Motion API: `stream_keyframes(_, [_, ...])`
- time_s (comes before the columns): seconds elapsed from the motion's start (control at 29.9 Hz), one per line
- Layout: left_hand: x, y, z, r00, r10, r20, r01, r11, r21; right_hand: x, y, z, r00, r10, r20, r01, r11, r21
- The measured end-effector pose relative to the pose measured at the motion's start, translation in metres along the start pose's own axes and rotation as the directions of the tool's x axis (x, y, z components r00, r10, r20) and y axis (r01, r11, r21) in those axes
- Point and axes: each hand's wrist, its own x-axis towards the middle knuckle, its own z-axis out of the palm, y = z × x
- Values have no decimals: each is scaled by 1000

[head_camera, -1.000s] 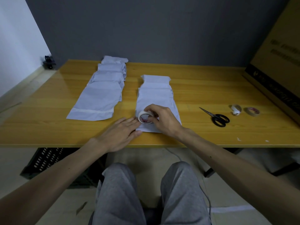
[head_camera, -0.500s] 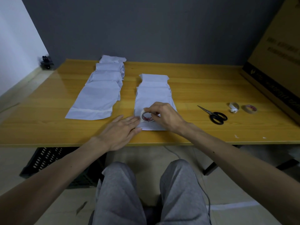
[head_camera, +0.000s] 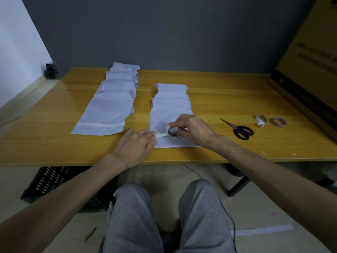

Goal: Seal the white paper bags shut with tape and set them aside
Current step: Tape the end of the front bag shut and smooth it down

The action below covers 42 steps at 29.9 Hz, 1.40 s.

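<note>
A row of overlapping white paper bags (head_camera: pixel 170 110) runs down the middle of the yellow wooden table (head_camera: pixel 228 99). My right hand (head_camera: pixel 194 131) grips a white tape roll (head_camera: pixel 173 132) on the nearest bag's lower end. A short strip of tape stretches left from the roll. My left hand (head_camera: pixel 137 146) lies flat with straight fingers, its fingertips pressing the strip's free end at the bag's left edge. A second row of white bags (head_camera: pixel 111 106) lies to the left, and its nearest bag carries a band of tape across it.
Black-handled scissors (head_camera: pixel 238 129) lie right of my right hand. Further right sit a spent tape core (head_camera: pixel 260 121) and a brown tape roll (head_camera: pixel 280 122). A large cardboard box (head_camera: pixel 310 70) leans at the table's right end. A black crate (head_camera: pixel 49 183) stands under the table.
My right hand has drawn the roll to the right, pulling out a short strip of tape. My left hand has stayed flat at the bag's left edge.
</note>
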Motion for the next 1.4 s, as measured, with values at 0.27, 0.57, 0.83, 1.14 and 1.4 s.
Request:
stream_keyframes(0.27, [1, 3, 2, 999, -29, -42, 29, 1000, -13, -5, 2, -7, 999, 2, 54, 0, 999, -35])
stream_keyframes(0.57, [2, 4, 6, 998, -39, -45, 38, 999, -26, -8, 3, -14, 996, -8, 90, 18, 994, -106])
stream_keyframes(0.83, [5, 5, 13, 987, -51, -152, 41, 997, -72, -7, 1, -13, 990, -36, 133, 49, 994, -96])
stream_keyframes(1.14, [10, 6, 13, 984, -10, -180, -2, 998, -67, -1, -5, -18, 978, -42, 207, 73, 987, -144])
stream_keyframes(1.4, [5, 6, 17, 968, -24, -248, -8, 992, -127, 4, -6, -14, 977, -6, 213, 45, 983, -176])
